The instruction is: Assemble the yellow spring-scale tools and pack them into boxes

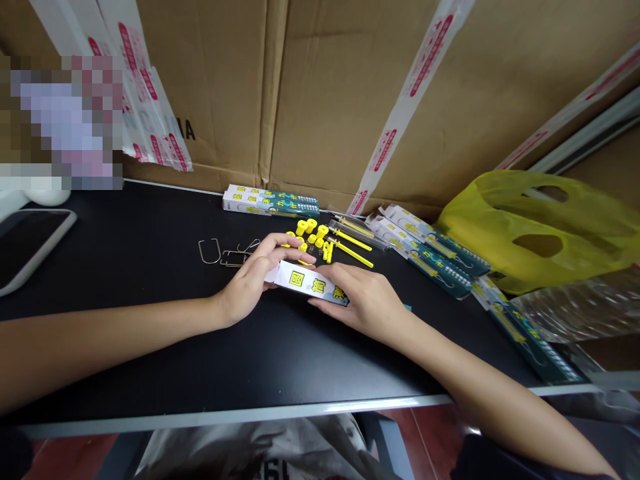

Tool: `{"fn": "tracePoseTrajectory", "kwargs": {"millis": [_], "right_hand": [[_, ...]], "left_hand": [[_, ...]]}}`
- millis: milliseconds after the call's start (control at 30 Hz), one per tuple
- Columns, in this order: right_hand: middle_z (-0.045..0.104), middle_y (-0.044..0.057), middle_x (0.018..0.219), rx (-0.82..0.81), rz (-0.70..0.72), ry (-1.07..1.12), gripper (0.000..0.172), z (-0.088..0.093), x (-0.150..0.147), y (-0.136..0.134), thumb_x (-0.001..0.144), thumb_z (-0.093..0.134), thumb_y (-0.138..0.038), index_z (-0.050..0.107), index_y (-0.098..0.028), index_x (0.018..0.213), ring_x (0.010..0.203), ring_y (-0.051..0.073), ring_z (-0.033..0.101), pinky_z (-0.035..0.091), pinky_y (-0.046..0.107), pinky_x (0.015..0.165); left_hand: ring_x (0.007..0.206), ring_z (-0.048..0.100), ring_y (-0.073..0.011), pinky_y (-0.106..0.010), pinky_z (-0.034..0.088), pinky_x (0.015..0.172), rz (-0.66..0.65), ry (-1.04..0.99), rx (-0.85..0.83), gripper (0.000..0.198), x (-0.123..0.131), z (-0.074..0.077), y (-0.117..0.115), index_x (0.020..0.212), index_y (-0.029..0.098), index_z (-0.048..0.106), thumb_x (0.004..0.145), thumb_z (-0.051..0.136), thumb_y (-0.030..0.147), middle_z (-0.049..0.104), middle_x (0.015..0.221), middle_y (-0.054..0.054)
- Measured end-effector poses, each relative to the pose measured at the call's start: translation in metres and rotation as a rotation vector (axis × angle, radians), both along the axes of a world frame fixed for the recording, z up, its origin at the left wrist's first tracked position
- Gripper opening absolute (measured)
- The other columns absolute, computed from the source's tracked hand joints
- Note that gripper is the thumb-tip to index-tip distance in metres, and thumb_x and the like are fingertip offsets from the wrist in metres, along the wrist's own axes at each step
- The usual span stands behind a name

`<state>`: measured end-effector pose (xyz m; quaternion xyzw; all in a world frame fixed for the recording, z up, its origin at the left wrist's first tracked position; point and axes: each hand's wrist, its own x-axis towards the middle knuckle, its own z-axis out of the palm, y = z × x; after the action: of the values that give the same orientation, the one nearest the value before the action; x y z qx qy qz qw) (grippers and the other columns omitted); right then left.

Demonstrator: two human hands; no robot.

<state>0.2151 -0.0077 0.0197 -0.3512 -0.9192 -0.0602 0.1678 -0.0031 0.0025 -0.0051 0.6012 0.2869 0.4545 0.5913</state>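
Between my two hands is a slim white printed cardboard box (303,281) with yellow characters, tilted above the black table. My right hand (367,300) grips its right part, thumb and fingers on opposite sides, hiding that end. At the left end, my left hand (250,283) has its thumb and fingers around the end flap. Just beyond the fingers lie small yellow plastic caps (323,231), several tiny springs and yellow rods (353,253). Bent metal wire hooks (210,251) rest beyond my left hand, partly covered by it.
More printed boxes (270,201) lie at the back, with others (425,250) to the right. A yellow plastic bag (480,220) and a clear plastic bottle (575,310) occupy the right side. At the left is a phone (33,243). Large cardboard cartons (320,100) wall the back.
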Motion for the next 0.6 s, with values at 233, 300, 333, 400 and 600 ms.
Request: {"fn": "tracePoseTrajectory", "kwargs": {"millis": [233,300,333,400,600], "right_hand": [[0.068,0.006,0.091,-0.018,0.0,0.004,0.036,0.0016,-0.0007,-0.0004,0.088,0.058,-0.042,0.055,-0.016,0.113,0.074,0.019,0.065,0.046,0.027,0.061],[0.068,0.006,0.092,-0.023,-0.002,0.007,0.035,0.0021,-0.0011,-0.0004,0.088,0.058,-0.041,0.055,-0.016,0.112,0.074,0.018,0.065,0.046,0.027,0.061],[0.068,0.006,0.092,-0.024,-0.004,0.006,0.035,0.0022,-0.0014,-0.0005,0.088,0.059,-0.041,0.055,-0.016,0.112,0.074,0.018,0.065,0.046,0.027,0.061],[0.068,0.007,0.093,-0.031,-0.003,-0.003,0.034,0.0022,-0.0019,-0.0009,0.088,0.058,-0.04,0.056,-0.016,0.112,0.075,0.019,0.065,0.046,0.027,0.062],[0.068,0.007,0.091,-0.047,0.0,-0.023,0.032,0.0021,-0.0027,-0.0028,0.089,0.057,-0.039,0.056,-0.016,0.11,0.075,0.019,0.064,0.046,0.027,0.062]], "left_hand": [[0.102,0.061,-0.0235,-0.029,0.048,0.07,0.041,0.0,0.04,0.028,0.0004,0.0038,-0.0008,0.108,0.019,0.05,0.091,0.032,0.032,0.066,0.112,-0.007],[0.101,0.062,-0.0228,-0.03,0.048,0.073,0.052,-0.015,0.036,0.025,0.0013,0.0049,-0.001,0.107,0.019,0.049,0.092,0.032,0.031,0.068,0.107,-0.007],[0.1,0.063,-0.0225,-0.031,0.048,0.074,0.051,-0.023,0.041,0.023,0.0017,0.005,-0.001,0.106,0.019,0.048,0.092,0.033,0.03,0.069,0.105,-0.007],[0.1,0.063,-0.0221,-0.032,0.047,0.078,0.04,-0.029,0.073,0.02,0.0023,0.004,-0.0008,0.105,0.019,0.046,0.091,0.034,0.027,0.069,0.103,-0.007],[0.104,0.061,-0.024,-0.038,0.046,0.087,0.009,-0.023,0.15,0.02,0.0014,-0.0037,0.0008,0.107,0.018,0.043,0.091,0.034,0.026,0.066,0.105,-0.008]]}}
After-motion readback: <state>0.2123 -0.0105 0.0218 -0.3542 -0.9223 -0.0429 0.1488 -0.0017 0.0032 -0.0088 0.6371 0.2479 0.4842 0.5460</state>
